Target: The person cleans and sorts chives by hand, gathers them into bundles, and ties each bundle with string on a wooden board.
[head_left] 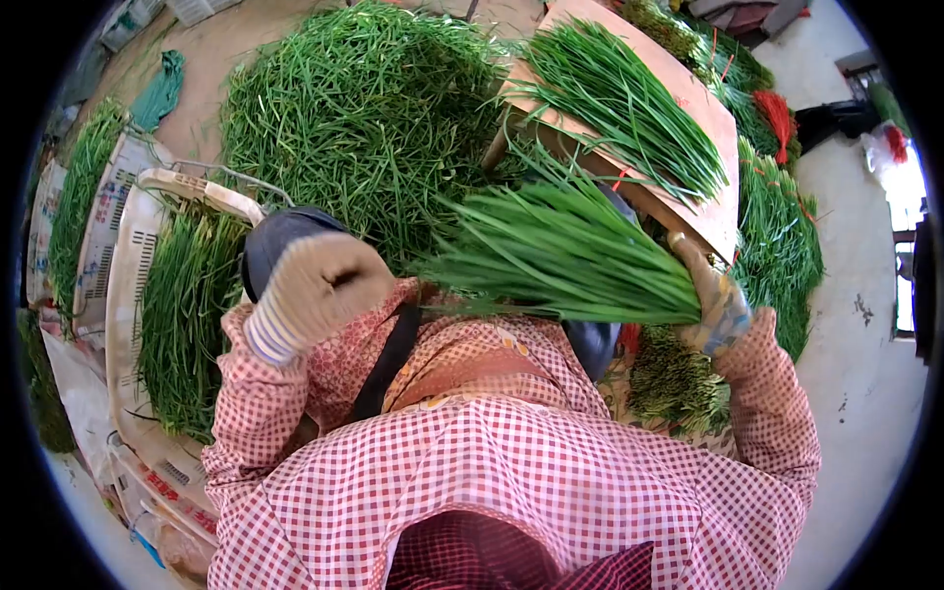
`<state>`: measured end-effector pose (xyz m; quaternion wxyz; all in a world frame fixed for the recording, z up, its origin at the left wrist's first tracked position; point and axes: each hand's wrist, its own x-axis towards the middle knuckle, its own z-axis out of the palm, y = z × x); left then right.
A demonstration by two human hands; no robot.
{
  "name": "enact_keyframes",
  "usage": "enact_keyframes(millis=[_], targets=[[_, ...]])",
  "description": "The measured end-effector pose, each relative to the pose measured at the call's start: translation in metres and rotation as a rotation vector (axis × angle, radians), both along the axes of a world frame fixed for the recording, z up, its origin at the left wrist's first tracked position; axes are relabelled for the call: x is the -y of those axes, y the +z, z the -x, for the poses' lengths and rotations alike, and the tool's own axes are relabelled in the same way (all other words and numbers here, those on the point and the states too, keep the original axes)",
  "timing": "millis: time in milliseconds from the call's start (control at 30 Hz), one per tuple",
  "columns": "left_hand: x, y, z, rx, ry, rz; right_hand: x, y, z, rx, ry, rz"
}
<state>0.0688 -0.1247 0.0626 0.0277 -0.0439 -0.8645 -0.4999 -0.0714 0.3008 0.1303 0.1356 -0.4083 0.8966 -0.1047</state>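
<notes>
My right hand [710, 295], in a stained work glove, is wrapped round the thick end of a bunch of long green leaves [570, 256]. The leaf tips fan out to the left above my lap. At the left, my left hand [324, 280] is raised over my knee in a beige glove with a striped cuff, curled and slightly blurred. A dark gap shows in its curl, and nothing can be made out inside it. Another bunch of leaves [629, 108] lies on a low board [723, 211] beyond my right hand.
A large loose heap of leaves [354, 118] lies on the floor ahead. Crates [123, 324] with upright greens stand at the left. Tied bundles [777, 236] line the right side, with red ties [777, 123] among them. More bundles [674, 383] lie below my right hand.
</notes>
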Motion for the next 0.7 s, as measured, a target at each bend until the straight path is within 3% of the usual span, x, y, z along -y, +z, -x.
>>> enact_keyframes(millis=[67, 100, 133, 200, 233, 267, 333, 433, 533, 600, 667, 700], targets=[[-0.017, -0.004, -0.003, -0.111, -0.298, -0.168, 0.041, 0.032, 0.014, 0.009, -0.003, 0.013], [-0.03, -0.006, -0.004, -0.124, -0.326, -0.211, 0.07, 0.05, 0.022, 0.193, -0.178, 0.019], [-0.042, -0.009, -0.005, -0.143, -0.346, -0.251, 0.077, 0.049, 0.04, 0.096, -0.039, 0.165], [-0.061, -0.011, -0.003, -0.112, -0.413, -0.231, 0.122, 0.062, 0.077, 0.25, -0.065, 0.135], [-0.067, -0.009, -0.002, -0.055, -0.45, -0.17, 0.146, 0.07, 0.092, 0.579, -0.18, 0.227], [-0.072, -0.008, 0.0, 0.002, -0.489, -0.102, 0.162, 0.079, 0.115, 0.662, -0.261, 0.118], [-0.09, -0.016, 0.003, -0.156, -0.531, -0.164, 0.207, 0.09, 0.126, 0.704, -0.221, 0.143], [-0.097, 0.008, 0.01, -0.158, -0.596, -0.207, 0.234, 0.107, 0.156, 0.707, -0.15, 0.231], [-0.106, 0.039, 0.026, 0.008, -0.651, -0.252, 0.231, 0.123, 0.142, 0.66, -0.203, 0.243], [-0.125, 0.024, 0.051, -0.08, -0.487, -0.721, 0.219, 0.125, 0.121, 0.764, -0.151, 0.311], [-0.148, 0.009, 0.084, 0.029, -0.466, -1.36, 0.202, 0.121, 0.088, 0.716, -0.19, 0.295], [-0.142, -0.006, 0.104, -0.141, -0.437, -1.154, 0.189, 0.107, 0.082, 0.666, -0.171, 0.244]])
